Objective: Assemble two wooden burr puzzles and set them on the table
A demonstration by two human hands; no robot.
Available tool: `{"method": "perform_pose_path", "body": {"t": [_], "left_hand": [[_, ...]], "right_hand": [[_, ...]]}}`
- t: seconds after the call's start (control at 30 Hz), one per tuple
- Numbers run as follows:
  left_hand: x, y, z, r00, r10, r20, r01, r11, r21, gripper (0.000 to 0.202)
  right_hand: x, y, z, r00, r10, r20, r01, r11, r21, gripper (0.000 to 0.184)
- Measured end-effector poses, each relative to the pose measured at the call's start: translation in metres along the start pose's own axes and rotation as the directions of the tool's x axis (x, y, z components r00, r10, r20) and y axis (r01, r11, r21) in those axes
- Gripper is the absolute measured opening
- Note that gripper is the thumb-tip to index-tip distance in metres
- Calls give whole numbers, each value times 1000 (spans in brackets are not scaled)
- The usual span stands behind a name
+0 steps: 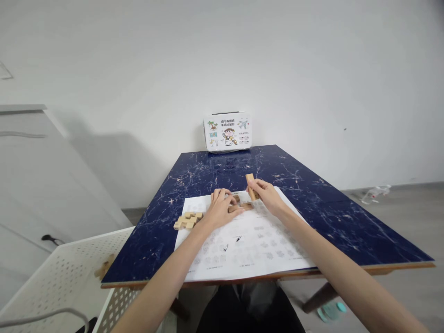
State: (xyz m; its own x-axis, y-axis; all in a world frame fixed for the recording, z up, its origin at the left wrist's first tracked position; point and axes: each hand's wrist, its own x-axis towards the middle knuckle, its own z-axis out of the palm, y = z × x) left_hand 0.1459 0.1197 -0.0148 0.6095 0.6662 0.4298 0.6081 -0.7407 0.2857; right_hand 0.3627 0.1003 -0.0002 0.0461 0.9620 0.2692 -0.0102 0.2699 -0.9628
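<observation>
**Fig.** Head view; person seated at dark-blue marbled desk [333,208], both forearms stretched over a printed sheet [249,249].

**(a)** Right hand [268,198]: thumb and fingers pinched round a wooden block [250,184], held near-upright w/ its top end clear of the fingers, just above the sheet's far edge.

**(b)** Left hand [219,209]: palm down, fingers curled over small wooden pieces [239,203] lying on the sheet between the two hands. Cannot tell whether it grips or merely presses them; most of them are hidden.

**(c)** Block cluster [189,220]: several joined light-wood cubes on the desk, just left of the sheet, near the left wrist but not touched.

**(d)** Background: illustrated box [227,132] at the far desk edge against the wall; white perforated basket [62,273] below left.

**Risks (judgement).** The pinch on the block is near its lower end, so it could tip or slip if pushed against the pieces at an angle. Pressure from the left hand may skid the loose sheet and scatter the pieces. A left-wrist sweep could knock the cluster toward the desk edge and into the basket.
</observation>
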Motion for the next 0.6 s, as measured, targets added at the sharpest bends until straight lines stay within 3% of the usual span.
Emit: {"method": "perform_pose_path", "body": {"t": [0.2, 0.4, 0.6], "left_hand": [[1, 3, -1, 998, 58, 0, -57, 993, -101, 25], [4, 14, -7, 988, -156, 16, 147, 882, -448, 31], [5, 15, -2, 953, -304, 12, 235, 709, -665, 39]], "right_hand": [[0, 1, 1, 998, 56, 29, -60, 986, 158, 52], [4, 6, 2, 989, 120, 87, -138, 961, 240, 49], [5, 12, 6, 948, 229, 222, -288, 915, 284, 50]]}}
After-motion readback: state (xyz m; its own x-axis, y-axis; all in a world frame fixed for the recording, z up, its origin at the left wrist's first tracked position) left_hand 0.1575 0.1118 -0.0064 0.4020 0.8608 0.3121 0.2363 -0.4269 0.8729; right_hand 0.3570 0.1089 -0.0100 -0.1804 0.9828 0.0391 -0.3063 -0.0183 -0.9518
